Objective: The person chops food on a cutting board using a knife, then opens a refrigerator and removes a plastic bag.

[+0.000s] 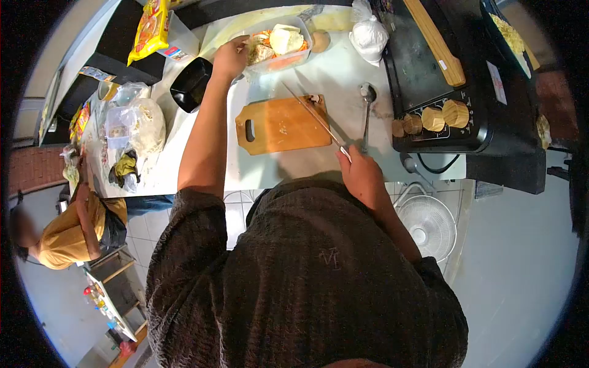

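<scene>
My right hand point(363, 176) is closed around the handle of a knife point(313, 112), whose blade slants up and left across the right end of a wooden cutting board point(282, 132). Small pale scraps lie on the board, with a darker bit near its top right corner. At the left end of a clear plastic container point(264, 69), my left hand point(231, 59) reaches in at the rim. Its fingertips are hidden, so I cannot tell whether they grip anything. Inside the container are cut cabbage point(286, 42) and orange shreds that look like carrot.
A black bowl point(191, 84) stands left of my left forearm. Right of the board are a metal spoon point(367, 98), a tied bag of white powder point(369, 40) and a black stove point(429, 92) with wooden knobs. Plastic bags point(144, 122) lie left. Another person point(73, 230) stands far left.
</scene>
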The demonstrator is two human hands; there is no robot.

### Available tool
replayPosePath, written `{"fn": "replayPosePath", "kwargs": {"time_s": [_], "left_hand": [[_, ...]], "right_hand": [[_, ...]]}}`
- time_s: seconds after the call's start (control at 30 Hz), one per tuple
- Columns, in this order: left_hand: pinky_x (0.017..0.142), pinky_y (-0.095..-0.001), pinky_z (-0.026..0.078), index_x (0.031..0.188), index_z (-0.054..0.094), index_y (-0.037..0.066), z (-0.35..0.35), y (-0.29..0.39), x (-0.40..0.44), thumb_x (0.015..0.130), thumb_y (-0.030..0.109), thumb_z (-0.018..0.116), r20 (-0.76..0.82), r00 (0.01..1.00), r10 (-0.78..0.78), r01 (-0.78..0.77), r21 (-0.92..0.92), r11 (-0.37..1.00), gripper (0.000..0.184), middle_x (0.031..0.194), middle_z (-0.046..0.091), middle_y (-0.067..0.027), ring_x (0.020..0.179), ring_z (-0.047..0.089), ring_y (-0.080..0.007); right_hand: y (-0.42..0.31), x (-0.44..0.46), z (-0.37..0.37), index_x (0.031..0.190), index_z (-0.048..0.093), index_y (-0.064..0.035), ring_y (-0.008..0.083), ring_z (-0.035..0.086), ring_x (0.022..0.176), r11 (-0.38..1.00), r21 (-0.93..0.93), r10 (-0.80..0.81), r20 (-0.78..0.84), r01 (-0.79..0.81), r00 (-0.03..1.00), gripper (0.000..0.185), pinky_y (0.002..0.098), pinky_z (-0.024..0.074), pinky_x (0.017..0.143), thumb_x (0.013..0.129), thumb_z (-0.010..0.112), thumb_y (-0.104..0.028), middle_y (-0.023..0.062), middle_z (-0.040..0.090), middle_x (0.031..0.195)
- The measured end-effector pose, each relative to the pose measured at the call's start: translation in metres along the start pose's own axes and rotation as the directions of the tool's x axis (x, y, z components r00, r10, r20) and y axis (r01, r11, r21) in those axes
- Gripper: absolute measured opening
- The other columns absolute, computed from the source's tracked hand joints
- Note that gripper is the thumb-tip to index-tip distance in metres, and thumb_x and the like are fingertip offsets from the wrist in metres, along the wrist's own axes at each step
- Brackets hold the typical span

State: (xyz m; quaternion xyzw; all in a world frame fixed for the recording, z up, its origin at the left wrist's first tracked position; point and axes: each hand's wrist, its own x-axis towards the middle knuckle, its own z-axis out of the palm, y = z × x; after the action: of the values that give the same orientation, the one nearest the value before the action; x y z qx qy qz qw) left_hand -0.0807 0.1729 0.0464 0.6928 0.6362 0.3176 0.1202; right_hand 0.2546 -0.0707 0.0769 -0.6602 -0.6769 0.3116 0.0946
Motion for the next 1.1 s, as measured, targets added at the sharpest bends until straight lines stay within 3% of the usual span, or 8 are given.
{"fn": "replayPosePath", "kwargs": {"time_s": [0.17,0.27,0.33,0.47,0.67,0.93,1.07,1.1], "left_hand": [[0.077,-0.0385,0.054,0.102,0.065,0.006,-0.011,0.011,0.000,0.082,0.020,0.067,-0.081,0.996,-0.044,0.045,0.019,0.999,0.025,0.093,0.071,-0.0157,0.085,0.069,-0.0317],[0.075,-0.0376,0.054,0.105,0.068,0.007,-0.013,0.005,0.004,0.082,0.023,0.070,-0.061,0.996,-0.066,0.071,0.086,0.994,0.028,0.094,0.072,-0.0147,0.083,0.070,-0.0302],[0.075,-0.0355,0.054,0.106,0.071,0.011,-0.013,-0.002,0.006,0.082,0.027,0.071,0.122,0.987,-0.108,0.112,-0.026,0.993,0.030,0.097,0.072,-0.0135,0.085,0.070,-0.0296],[0.078,-0.0359,0.053,0.104,0.074,0.014,-0.010,-0.002,0.005,0.084,0.028,0.069,0.093,0.987,-0.133,0.129,0.054,0.990,0.025,0.098,0.073,-0.0123,0.088,0.070,-0.0291],[0.090,-0.0411,0.047,0.104,0.074,0.017,-0.008,0.004,0.001,0.085,0.027,0.060,0.046,0.997,0.062,-0.063,0.006,0.998,0.026,0.111,0.069,-0.0094,0.103,0.064,-0.0295],[0.087,-0.0371,0.046,0.104,0.073,0.013,-0.018,0.039,-0.004,0.088,0.033,0.065,0.016,0.994,-0.106,0.097,0.285,0.954,0.027,0.113,0.069,-0.0090,0.101,0.065,-0.0259],[0.089,-0.0381,0.046,0.106,0.073,0.011,-0.019,0.021,-0.003,0.089,0.037,0.067,0.121,0.988,-0.095,0.063,0.241,0.969,0.031,0.106,0.071,-0.0100,0.097,0.067,-0.0262],[0.091,-0.0396,0.045,0.107,0.073,0.012,-0.021,0.023,-0.004,0.089,0.037,0.066,0.156,0.977,-0.143,0.130,0.090,0.987,0.031,0.104,0.072,-0.0109,0.096,0.068,-0.0264]], "right_hand": [[0.001,-0.001,0.002,0.096,0.055,-0.0025,0.0499,0.062,0.076,0.999,0.002,0.038,-0.007,-0.038,0.999,0.035,0.0592,0.0483,0.067,0.098,0.051,-0.037,0.0266,0.064,0.077],[0.001,0.001,0.004,0.096,0.055,-0.0029,0.0500,0.062,0.075,0.999,-0.009,0.035,-0.012,-0.035,0.999,0.035,0.0592,0.0484,0.067,0.098,0.051,-0.038,0.0264,0.064,0.077],[0.002,0.002,0.007,0.096,0.055,-0.0035,0.0498,0.062,0.075,0.999,-0.010,0.036,-0.006,-0.036,0.999,0.035,0.0595,0.0483,0.067,0.097,0.051,-0.039,0.0265,0.064,0.078],[0.004,0.002,0.007,0.096,0.055,-0.0035,0.0496,0.062,0.076,0.999,0.002,0.048,0.001,-0.048,0.999,0.036,0.0596,0.0481,0.068,0.097,0.051,-0.039,0.0269,0.064,0.079],[0.007,0.002,0.004,0.098,0.056,-0.0039,0.0497,0.062,0.079,0.998,0.010,0.057,0.014,-0.057,0.998,0.035,0.0588,0.0485,0.070,0.098,0.050,-0.039,0.0270,0.065,0.081],[0.009,0.002,0.004,0.100,0.056,-0.0039,0.0493,0.063,0.080,0.997,0.012,0.079,0.047,-0.080,0.996,0.035,0.0590,0.0483,0.071,0.098,0.050,-0.039,0.0271,0.065,0.083],[0.010,0.003,0.006,0.100,0.056,-0.0036,0.0495,0.063,0.080,0.998,0.037,0.044,0.047,-0.046,0.998,0.036,0.0595,0.0480,0.072,0.097,0.050,-0.039,0.0266,0.065,0.083],[0.011,0.003,0.007,0.100,0.056,-0.0033,0.0495,0.062,0.081,0.999,0.042,0.033,0.045,-0.035,0.998,0.036,0.0595,0.0480,0.072,0.097,0.050,-0.039,0.0266,0.065,0.084]]}}
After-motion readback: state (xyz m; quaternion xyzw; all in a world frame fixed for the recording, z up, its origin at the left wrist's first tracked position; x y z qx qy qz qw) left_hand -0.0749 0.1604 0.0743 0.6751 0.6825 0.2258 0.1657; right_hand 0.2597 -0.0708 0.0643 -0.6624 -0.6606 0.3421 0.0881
